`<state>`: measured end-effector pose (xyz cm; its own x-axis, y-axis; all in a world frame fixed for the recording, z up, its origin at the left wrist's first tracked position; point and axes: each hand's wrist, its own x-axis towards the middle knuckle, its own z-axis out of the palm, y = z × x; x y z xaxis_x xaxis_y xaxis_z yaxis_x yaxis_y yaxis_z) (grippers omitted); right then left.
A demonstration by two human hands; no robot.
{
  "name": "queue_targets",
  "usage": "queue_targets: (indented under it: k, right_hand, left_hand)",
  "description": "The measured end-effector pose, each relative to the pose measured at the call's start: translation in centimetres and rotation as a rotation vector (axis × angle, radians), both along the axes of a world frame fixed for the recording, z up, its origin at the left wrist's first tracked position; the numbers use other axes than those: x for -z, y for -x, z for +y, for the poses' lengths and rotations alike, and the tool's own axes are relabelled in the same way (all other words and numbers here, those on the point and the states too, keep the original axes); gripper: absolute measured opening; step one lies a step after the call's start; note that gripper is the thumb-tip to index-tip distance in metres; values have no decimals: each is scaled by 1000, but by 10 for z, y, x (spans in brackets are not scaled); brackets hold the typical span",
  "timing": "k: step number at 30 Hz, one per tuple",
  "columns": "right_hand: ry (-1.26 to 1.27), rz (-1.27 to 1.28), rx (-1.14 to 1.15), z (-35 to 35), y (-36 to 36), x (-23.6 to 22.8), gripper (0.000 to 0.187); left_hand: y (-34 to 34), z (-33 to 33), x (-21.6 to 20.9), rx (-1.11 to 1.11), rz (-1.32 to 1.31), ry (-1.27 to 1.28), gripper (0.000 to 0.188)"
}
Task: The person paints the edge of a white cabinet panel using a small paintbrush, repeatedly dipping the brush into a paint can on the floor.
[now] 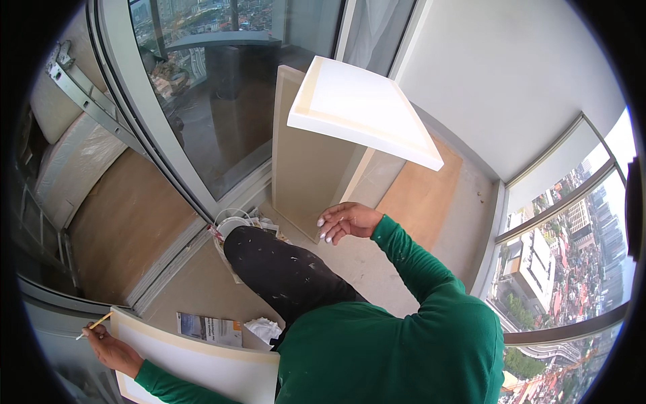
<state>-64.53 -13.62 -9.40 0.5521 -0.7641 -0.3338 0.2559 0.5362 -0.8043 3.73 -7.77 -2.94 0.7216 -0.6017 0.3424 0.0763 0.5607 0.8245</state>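
Observation:
My left hand is out at the lower left, its fingers closed around a thin yellow stick with a pale end; whether it is a small brush I cannot tell. Just beside that hand, a white panel with cream strips along its edges stands close to my left arm. My right hand hangs in front of me with bent fingers apart and nothing in them. White smears mark its fingertips. Beyond it, a white board with a cream border rests on upright beige panels.
Behind my knee is a white bucket with a wire handle, partly hidden, on printed paper. A leaflet and crumpled white paper lie on the floor. Glass doors stand left; windows curve along the right. A wooden sheet lies behind the panels.

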Motion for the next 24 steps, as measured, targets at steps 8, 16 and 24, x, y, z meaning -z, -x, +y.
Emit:
queue_targets:
  k: [8,16,24]
  right_hand:
    - [186,-31,782,14,144,-145,80]
    - [141,-168,743,-39,151,-165,41]
    - [69,-214,656,-50,163,-156,34]
  left_hand:
    - [5,-10,-4,-91,10,-27,31]
    - [2,8,-9,-81,14,-15,29]
    - [9,23,-13,-103,18,-11,28]
